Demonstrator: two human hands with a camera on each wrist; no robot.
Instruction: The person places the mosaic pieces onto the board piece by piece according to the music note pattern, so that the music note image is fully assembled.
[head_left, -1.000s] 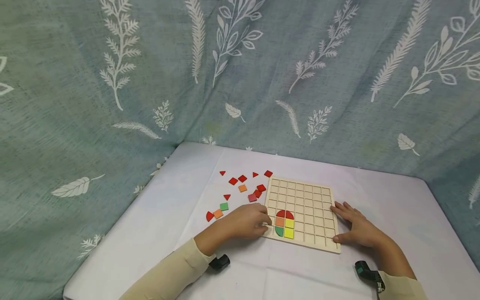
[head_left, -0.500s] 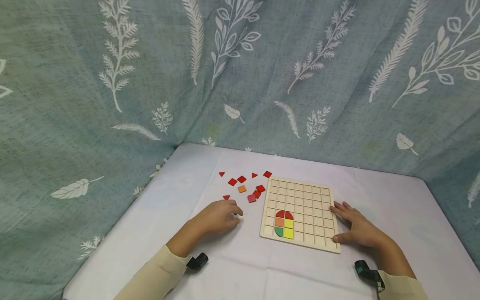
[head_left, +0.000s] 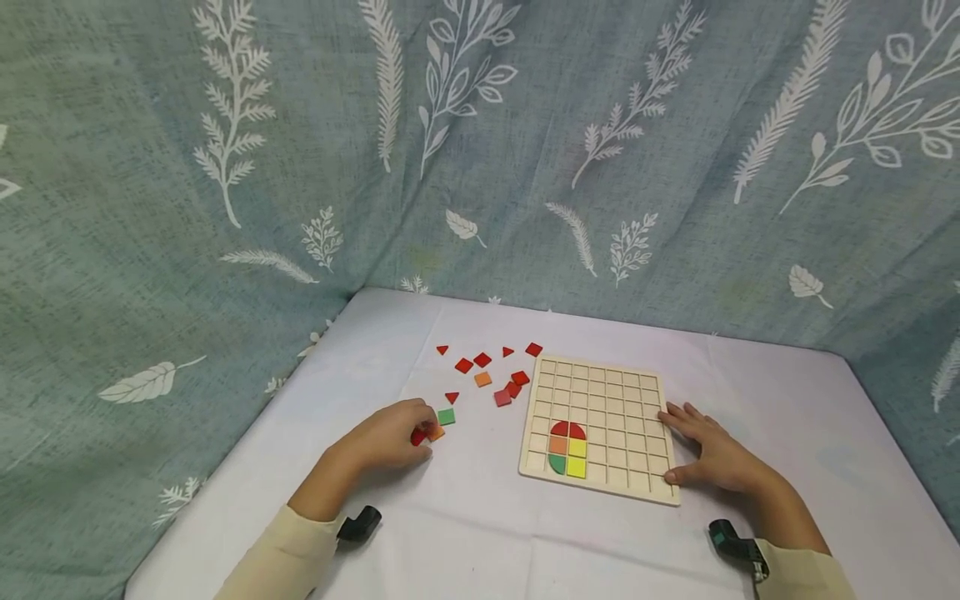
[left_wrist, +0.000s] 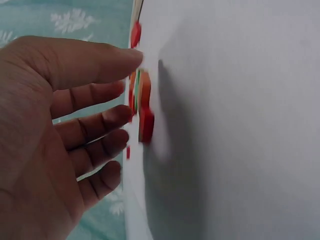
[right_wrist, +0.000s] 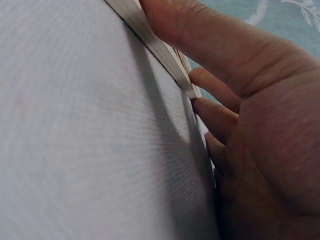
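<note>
One unclenched left hand [head_left: 390, 433], apparently above red piece [head_left: 417, 437]; unclenched right hand [head_left: 711, 453], touching board [head_left: 622, 417]

Even head-view light, 2 dimmer wrist views, soft shadows [left_wrist: 177, 160]

Board [head_left: 615, 417] on table [head_left: 465, 525], loose tiles [head_left: 482, 379] left of it, curtain [head_left: 480, 217] behind.

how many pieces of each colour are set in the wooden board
Red pieces: 2
Orange piece: 1
Yellow pieces: 2
Green piece: 1
Total in the wooden board: 6
</note>
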